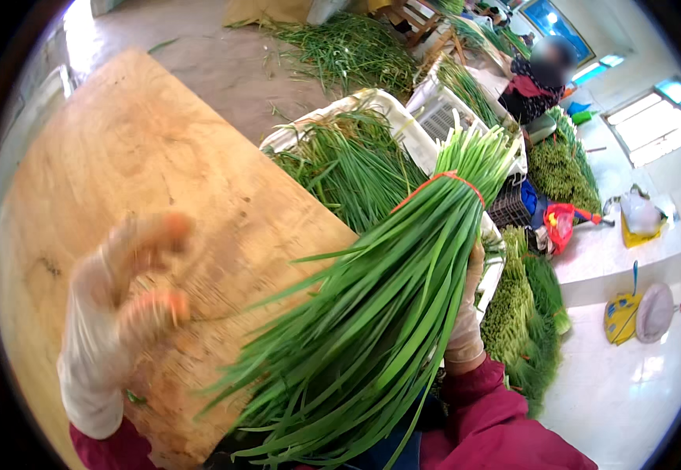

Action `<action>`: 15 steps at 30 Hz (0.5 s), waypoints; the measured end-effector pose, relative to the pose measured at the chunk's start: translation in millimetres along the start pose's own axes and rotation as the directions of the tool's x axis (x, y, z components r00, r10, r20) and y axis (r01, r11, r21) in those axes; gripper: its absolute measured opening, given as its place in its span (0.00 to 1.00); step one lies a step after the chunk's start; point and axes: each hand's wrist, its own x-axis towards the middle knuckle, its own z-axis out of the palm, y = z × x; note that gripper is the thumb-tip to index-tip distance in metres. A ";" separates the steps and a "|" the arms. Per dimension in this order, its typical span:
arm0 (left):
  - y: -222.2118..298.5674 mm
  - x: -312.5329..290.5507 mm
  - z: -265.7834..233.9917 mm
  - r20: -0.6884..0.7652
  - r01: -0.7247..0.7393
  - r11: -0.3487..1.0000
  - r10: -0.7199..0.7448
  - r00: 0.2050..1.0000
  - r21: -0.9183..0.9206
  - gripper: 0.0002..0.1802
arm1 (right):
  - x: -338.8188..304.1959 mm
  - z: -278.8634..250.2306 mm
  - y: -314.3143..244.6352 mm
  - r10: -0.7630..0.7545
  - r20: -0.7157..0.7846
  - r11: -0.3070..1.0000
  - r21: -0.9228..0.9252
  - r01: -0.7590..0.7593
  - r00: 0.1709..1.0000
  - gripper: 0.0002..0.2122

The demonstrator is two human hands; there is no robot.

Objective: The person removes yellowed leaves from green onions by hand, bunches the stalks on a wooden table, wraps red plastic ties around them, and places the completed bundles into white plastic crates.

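Note:
A large bundle of garlic chives (380,282), tied near its pale stem ends with a red band (450,174), slants across the middle of the view. The cut ends point up and away to the right, while the long green leaves droop toward me. My right hand (466,321), in a thin whitish glove, grips the bundle from its right side; the leaves hide most of its fingers. Over the left part of the wooden board, my left hand (133,290) is empty, with thumb and fingers apart. It wears a similar glove with orange fingertips and is slightly blurred.
Past the board (184,180) stands a white basket (399,125) of loose chives, with a white crate (442,110) behind. Tied bundles (509,313) line the floor at right. A person (540,82) sits farther back. Loose greens (348,51) lie heaped on the floor.

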 end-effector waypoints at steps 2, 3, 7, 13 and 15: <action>6.1 30.8 6.9 -0.091 -0.029 1.000 0.028 0.995 -0.003 0.41 | -2.6 15.4 4.8 0.022 0.042 0.992 -0.126 -0.016 0.999 0.26; 2.1 38.8 18.4 -0.070 -0.015 0.999 0.013 0.997 -0.038 0.41 | -6.7 20.4 13.5 -0.012 -0.048 0.992 -0.123 0.006 0.999 0.27; 15.1 49.1 81.6 0.130 0.011 0.991 0.006 0.991 -0.132 0.50 | -41.2 67.2 -9.7 0.227 0.102 0.973 0.016 -0.230 0.968 0.27; 38.4 5.4 208.2 0.362 0.281 0.919 -0.172 0.916 -0.276 0.51 | -50.3 -7.8 6.2 0.034 0.185 0.926 0.364 -0.100 0.982 0.18; 38.1 -2.3 226.6 0.457 0.315 0.947 -0.256 0.852 -0.056 0.49 | -69.9 -32.4 -6.6 -0.057 0.103 0.861 0.508 -0.004 0.993 0.19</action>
